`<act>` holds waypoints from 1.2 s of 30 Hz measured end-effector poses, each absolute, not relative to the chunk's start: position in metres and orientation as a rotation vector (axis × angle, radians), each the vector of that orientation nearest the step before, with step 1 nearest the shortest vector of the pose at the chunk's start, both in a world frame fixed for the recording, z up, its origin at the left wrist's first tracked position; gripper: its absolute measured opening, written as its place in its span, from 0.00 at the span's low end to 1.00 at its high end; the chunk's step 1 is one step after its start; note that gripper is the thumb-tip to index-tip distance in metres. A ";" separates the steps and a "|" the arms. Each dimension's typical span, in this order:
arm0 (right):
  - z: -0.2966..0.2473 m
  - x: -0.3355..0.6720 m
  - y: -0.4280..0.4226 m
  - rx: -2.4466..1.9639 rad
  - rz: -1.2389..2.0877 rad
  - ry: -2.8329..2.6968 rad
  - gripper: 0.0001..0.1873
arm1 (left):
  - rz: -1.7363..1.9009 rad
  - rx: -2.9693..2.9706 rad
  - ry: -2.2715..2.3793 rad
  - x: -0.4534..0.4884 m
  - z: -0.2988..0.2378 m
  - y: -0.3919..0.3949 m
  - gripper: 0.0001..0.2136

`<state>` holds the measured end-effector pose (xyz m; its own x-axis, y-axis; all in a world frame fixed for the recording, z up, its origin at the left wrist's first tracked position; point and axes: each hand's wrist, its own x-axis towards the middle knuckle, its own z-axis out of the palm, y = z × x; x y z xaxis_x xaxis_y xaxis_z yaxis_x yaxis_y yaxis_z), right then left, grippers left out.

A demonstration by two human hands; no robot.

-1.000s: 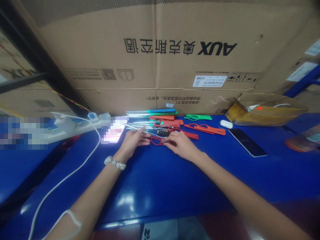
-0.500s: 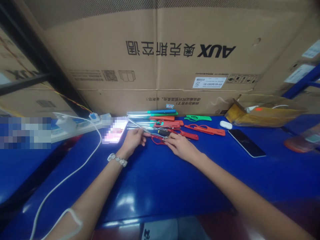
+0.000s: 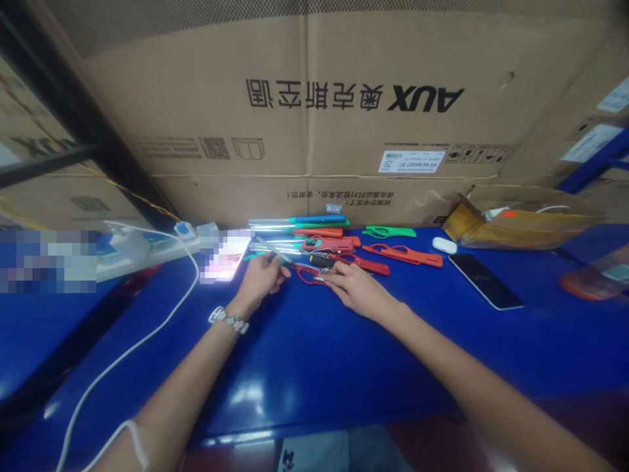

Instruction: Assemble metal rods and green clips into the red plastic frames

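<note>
My left hand (image 3: 264, 278) is closed on a thin metal lighter tube (image 3: 268, 246) that slants up and to the left. The tube's lower end meets an opened red lighter casing (image 3: 309, 278) with a looped trigger guard. With thumb and fingers pinched, my right hand (image 3: 356, 287) holds the casing's right part, near small metal bits and a thin wire. What lies under those fingertips is hidden. Just behind the casing is a yellow-and-black handle (image 3: 322, 261). Another red casing (image 3: 371, 264) sits beyond my right fingers.
Several long-tube lighters lie behind, including a blue lighter (image 3: 322, 219). A green casing (image 3: 390, 232) and an orange-red casing (image 3: 405, 254) are further right, near a dark phone (image 3: 484, 280) and white earbud case (image 3: 444, 245). A lit phone (image 3: 226, 257) and power strip (image 3: 157, 252) stand left.
My left hand has shifted slightly left and down with the tube, and its fingers have curled more. My right hand stays almost in place at the red casing.
</note>
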<state>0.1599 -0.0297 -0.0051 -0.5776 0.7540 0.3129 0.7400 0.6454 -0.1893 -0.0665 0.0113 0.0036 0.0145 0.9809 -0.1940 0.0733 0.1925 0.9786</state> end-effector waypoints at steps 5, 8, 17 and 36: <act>-0.009 0.160 -0.032 -1.182 0.048 -2.471 0.16 | 1.112 1.448 1.496 -0.064 0.011 -0.004 0.05; -0.011 0.160 -0.033 -1.196 0.052 -2.448 0.16 | 1.104 1.952 1.343 -0.060 0.007 -0.008 0.03; -0.012 0.161 -0.036 -1.215 0.109 -2.428 0.17 | 0.680 2.621 0.941 -0.052 -0.008 -0.002 0.12; -0.010 0.158 -0.044 -1.178 0.160 -2.396 0.16 | 0.597 2.378 0.873 -0.064 -0.004 0.013 0.10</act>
